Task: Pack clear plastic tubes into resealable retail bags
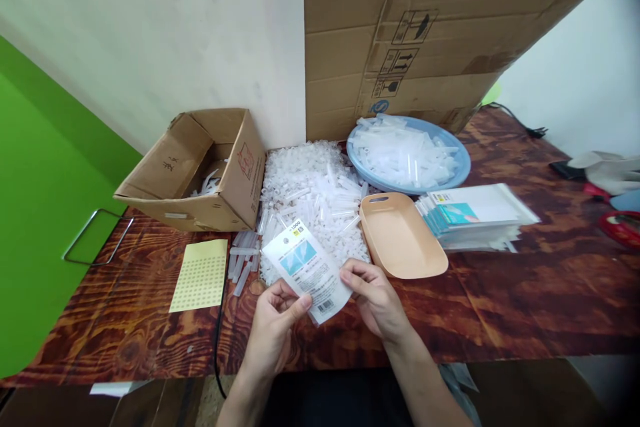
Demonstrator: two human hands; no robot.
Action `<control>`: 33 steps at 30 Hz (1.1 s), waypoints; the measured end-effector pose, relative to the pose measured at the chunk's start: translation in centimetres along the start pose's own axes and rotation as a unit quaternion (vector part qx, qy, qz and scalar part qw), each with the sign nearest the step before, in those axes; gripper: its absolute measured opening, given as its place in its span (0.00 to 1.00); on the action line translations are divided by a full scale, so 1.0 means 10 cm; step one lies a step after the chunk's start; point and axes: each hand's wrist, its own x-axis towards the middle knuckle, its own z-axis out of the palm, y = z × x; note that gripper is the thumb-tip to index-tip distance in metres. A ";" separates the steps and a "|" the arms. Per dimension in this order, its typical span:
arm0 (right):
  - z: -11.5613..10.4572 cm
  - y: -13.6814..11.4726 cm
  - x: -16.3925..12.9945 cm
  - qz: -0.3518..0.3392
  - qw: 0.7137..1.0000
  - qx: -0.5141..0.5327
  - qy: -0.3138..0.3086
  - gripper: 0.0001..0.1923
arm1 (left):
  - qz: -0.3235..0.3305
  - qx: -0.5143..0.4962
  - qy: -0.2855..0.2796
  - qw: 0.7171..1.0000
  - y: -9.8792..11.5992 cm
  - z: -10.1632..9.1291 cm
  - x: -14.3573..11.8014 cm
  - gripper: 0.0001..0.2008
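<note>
Between my two hands is a printed packet (313, 273), white with a blue picture, small text and a barcode, tilted above the table edge. My left hand (280, 313) pinches its lower left side with the thumb on top. On its right side, my right hand (373, 293) grips the edge between thumb and fingers. Just behind the packet lies a wide heap of small clear plastic tubes and caps (320, 180). A tan plastic tray (400, 237) stands right of the heap, close to my right hand.
Left stands an open cardboard box (235, 187) with white scraps inside, near a yellow sticker sheet (200, 277). A blue basin (463, 163) of clear tubes sits at the back, before a large carton (340, 47). A stack of similar packets (475, 213) lies right of the tray.
</note>
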 end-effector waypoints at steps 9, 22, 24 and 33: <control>-0.08 0.01 0.03 -0.002 0.999 0.032 0.035 0.19 | -0.008 0.027 -0.023 0.999 0.00 -0.06 0.02 0.11; 0.06 0.23 -0.04 -0.081 0.991 -0.090 0.060 0.13 | 0.021 0.082 -0.012 0.996 -0.04 -0.12 -0.02 0.12; -0.06 0.18 -0.02 -0.079 0.992 -0.023 0.091 0.15 | 0.009 0.072 -0.019 0.997 -0.02 -0.17 -0.05 0.13; -0.33 -0.03 -0.26 -0.082 0.987 -0.135 -0.029 0.22 | -0.001 0.062 -0.058 0.996 -0.08 -0.24 -0.07 0.14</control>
